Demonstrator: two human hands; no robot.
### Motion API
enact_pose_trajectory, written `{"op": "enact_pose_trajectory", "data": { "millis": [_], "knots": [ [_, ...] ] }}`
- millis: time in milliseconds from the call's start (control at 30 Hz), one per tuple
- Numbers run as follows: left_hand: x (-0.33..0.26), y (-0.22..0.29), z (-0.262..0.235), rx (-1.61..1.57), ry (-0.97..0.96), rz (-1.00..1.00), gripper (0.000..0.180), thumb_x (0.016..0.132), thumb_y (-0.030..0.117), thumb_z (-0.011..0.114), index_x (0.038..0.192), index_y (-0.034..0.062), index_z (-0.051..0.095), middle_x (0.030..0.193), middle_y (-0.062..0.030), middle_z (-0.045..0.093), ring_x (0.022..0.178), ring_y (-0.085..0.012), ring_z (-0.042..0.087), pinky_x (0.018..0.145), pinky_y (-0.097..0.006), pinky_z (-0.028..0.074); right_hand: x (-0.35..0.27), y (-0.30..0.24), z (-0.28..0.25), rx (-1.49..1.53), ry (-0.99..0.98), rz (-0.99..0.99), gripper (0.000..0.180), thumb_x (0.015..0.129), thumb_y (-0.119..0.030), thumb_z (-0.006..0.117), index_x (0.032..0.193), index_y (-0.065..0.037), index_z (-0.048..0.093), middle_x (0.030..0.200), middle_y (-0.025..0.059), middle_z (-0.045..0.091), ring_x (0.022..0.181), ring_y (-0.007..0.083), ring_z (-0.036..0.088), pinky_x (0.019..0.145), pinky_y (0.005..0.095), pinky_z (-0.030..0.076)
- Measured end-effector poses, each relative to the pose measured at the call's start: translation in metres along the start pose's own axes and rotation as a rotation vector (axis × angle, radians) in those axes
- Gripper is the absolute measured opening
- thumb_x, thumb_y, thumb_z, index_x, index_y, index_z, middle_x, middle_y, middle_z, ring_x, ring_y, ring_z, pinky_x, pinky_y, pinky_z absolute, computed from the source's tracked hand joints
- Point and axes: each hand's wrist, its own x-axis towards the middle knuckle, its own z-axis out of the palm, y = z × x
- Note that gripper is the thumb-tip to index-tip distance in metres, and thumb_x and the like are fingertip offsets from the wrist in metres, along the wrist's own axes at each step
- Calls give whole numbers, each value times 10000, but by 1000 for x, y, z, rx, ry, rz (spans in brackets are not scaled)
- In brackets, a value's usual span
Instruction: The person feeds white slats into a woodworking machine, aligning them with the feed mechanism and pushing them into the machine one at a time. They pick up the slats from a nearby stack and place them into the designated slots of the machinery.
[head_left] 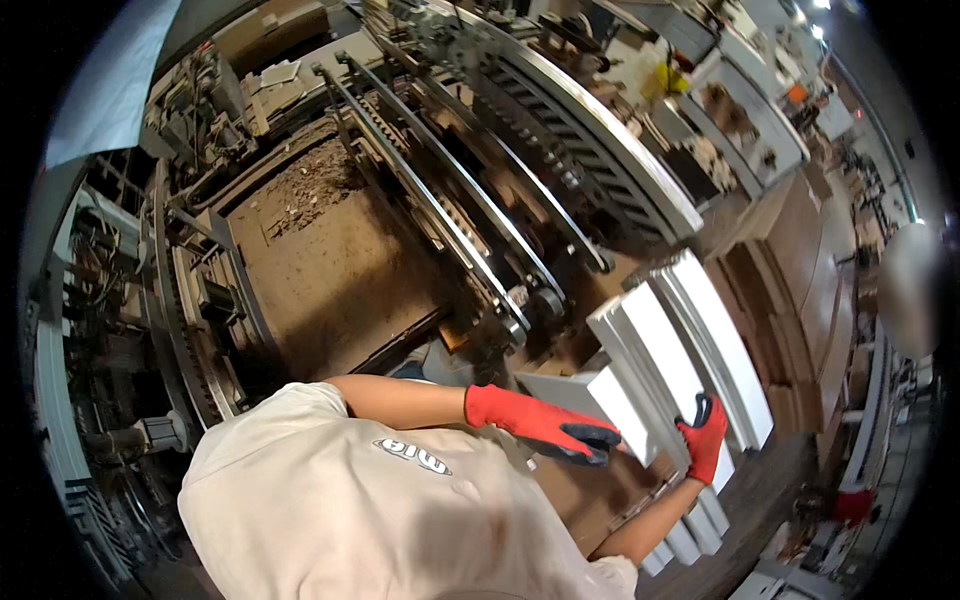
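Observation:
Both of my hands wear red gloves with dark coated fingers. My left hand reaches across from the left with its fingers stretched out, close to the lower edge of a white panel. It seems to hold nothing. At the right, my right hand has bent fingers on the edge of a long white panel that stands tilted among several others. Another thick white panel stands just beyond that hand. Where my right fingers meet the panel is partly hidden.
To the left is a machine with long metal rails over a dusty brown bed with scattered chips. Brown boards are stacked to the right. More white panel ends show below my right forearm. A curved pale machine edge lies ahead.

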Motion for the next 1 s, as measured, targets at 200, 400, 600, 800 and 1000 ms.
{"op": "enact_pose_trajectory", "data": {
  "millis": [200, 400, 600, 800, 1000],
  "knots": [
    [-11, -36, -47, -26, 347, -47, 844, 917, 462, 644, 1542, 132, 184, 1349, -97, 511, 1157, -193, 510, 976, -312, 417, 5, -133, -36, -87, 152, -103, 736, 522, -146, 820, 1206, -61, 561, 1204, 168, 526, 1182, 380, 471, 1019, 482, 379],
    [-19, -63, -95, -667, 896, -52, 726, 885, 273, 725, 1427, 54, 295, 1259, -101, 567, 1046, -188, 584, 860, -333, 506, 43, -306, -1, -22, 157, -166, 714, 506, -261, 871, 1156, -108, 619, 1187, 165, 516, 1128, 370, 490, 983, 474, 389],
    [-93, -47, -202, -556, 1482, 197, 401, 842, 199, 732, 1137, 2, 544, 1043, -94, 638, 916, -198, 612, 762, -348, 523, 105, -408, 92, 85, 206, -281, 650, 658, -342, 836, 1223, -124, 598, 1320, 192, 502, 1259, 397, 436, 1090, 502, 317],
    [-174, -73, -389, -75, 1715, 56, 753, 814, 267, 708, 1368, -87, 341, 1221, -214, 575, 1082, -297, 571, 913, -396, 470, 126, -397, 155, -130, 262, 373, 565, 870, -414, 673, 1313, -95, 529, 1313, 199, 531, 1197, 376, 506, 1028, 481, 394],
    [-194, -46, -486, 6, 1812, -98, 937, 814, 216, 657, 1516, -49, 95, 1302, -222, 531, 1086, -311, 570, 929, -397, 459, 197, -362, 242, 1278, 215, 388, 318, 888, -118, 686, 1157, -6, 558, 924, 54, 598, 730, 132, 577, 668, 275, 487]
  ]
}}
